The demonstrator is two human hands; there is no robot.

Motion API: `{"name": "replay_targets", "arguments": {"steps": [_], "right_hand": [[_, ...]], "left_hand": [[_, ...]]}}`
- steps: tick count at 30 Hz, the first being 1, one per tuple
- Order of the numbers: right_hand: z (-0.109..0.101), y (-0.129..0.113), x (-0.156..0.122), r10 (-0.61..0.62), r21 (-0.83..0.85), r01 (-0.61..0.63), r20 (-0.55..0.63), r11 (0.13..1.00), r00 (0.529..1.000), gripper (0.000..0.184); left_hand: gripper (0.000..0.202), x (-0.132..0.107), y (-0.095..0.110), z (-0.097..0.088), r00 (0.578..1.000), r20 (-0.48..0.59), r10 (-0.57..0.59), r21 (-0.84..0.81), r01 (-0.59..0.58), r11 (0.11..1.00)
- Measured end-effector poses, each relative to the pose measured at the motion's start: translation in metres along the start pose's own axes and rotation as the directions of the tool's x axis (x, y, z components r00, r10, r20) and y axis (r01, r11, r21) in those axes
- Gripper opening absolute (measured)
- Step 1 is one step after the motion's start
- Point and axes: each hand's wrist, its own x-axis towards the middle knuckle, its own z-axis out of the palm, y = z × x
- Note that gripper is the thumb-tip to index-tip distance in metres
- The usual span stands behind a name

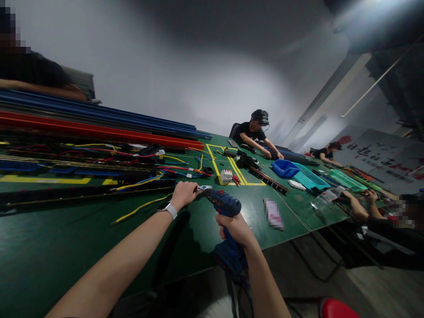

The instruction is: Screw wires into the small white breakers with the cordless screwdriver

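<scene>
A blue power drill (225,201) is gripped in my right hand (237,227), with its tip pointing left and away over the table. Just ahead of that tip, my left hand (184,194) is closed at the end of a long black strip (132,193). A small white and blue piece (205,187) shows between my left fingers and the drill tip; I cannot make out its kind or exactly what the fingers grip. A loose yellow wire (141,206) lies beside my left wrist.
Blue rails (132,115), orange rails (99,130) and wired black strips lie to the left. Beyond the drill stands a white breaker block (226,176). Blue bin (285,168), teal tray (309,177) and a phone-like slab (273,213) are rightward. Co-workers sit around the table.
</scene>
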Motion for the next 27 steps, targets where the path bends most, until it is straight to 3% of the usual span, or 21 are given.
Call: {"name": "replay_targets", "arguments": {"steps": [6,27], "right_hand": [[-0.0019,0.0029,0.0032,-0.029,0.028,0.028,0.011,0.999,1.0,0.008],[-0.0039,-0.0007,0.004,0.046,0.006,-0.046,0.041,0.999,0.998,0.008]], "left_hand": [[0.041,-0.0004,0.0012,-0.0035,1.0,0.022,-0.016,-0.028,0.016,0.999],[0.04,-0.0004,0.0026,-0.0057,1.0,0.01,-0.004,-0.013,0.004,1.0]]}}
